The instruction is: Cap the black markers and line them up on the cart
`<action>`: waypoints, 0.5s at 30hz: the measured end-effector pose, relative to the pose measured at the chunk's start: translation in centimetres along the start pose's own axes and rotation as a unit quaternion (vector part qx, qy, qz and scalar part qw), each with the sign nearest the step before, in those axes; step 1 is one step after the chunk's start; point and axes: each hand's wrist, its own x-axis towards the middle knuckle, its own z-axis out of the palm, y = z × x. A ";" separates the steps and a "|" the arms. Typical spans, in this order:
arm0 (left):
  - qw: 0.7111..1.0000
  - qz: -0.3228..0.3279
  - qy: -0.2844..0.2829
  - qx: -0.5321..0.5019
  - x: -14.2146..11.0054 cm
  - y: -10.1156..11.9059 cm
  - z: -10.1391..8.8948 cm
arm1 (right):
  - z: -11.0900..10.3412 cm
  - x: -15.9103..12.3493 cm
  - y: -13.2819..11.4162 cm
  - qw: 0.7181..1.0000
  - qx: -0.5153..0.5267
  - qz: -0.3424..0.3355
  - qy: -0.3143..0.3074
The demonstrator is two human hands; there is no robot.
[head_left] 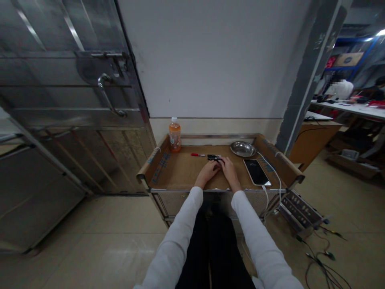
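Note:
My left hand [208, 171] and my right hand [229, 167] are close together over the cardboard-lined top of a small cart [177, 176]. Several black marker pens [214, 157] lie side by side just beyond my fingertips. The fingers of my right hand are bent and closed at the right end of the nearest black marker. My left fingers curl inward below the pens, and what they hold, if anything, is hidden. Left of the black pens lies a red marker pen [197, 155], in line with them.
An orange drink bottle [175, 136] stands at the cart's back left. To the right are a shiny metal dish [243, 149] and a phone [257, 172] with a white cable [278, 176]. A metal door [69, 80] is at left, a power strip [300, 212] at lower right.

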 end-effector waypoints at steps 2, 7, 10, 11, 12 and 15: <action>0.999 -0.034 0.036 0.002 -0.1 -0.1 0.0 | 0.2 -0.1 0.1 1.000 -0.001 -0.015 -0.009; 0.995 -0.062 0.084 0.004 -0.4 0.0 0.0 | 0.5 -0.2 0.4 0.999 0.027 -0.026 -0.001; 0.994 -0.069 0.086 0.025 -0.5 -0.1 0.0 | 0.7 -0.2 0.5 0.999 0.044 -0.019 0.002; 0.993 -0.071 0.083 0.034 -0.5 -0.1 0.0 | 0.7 -0.2 0.5 0.999 0.050 -0.022 0.000; 0.993 -0.071 0.080 0.042 -0.5 -0.2 0.0 | 0.8 -0.2 0.5 0.998 0.055 -0.026 -0.002; 0.991 -0.072 0.091 0.062 -0.3 -0.4 0.3 | 0.8 -0.2 0.5 0.998 0.060 -0.033 -0.004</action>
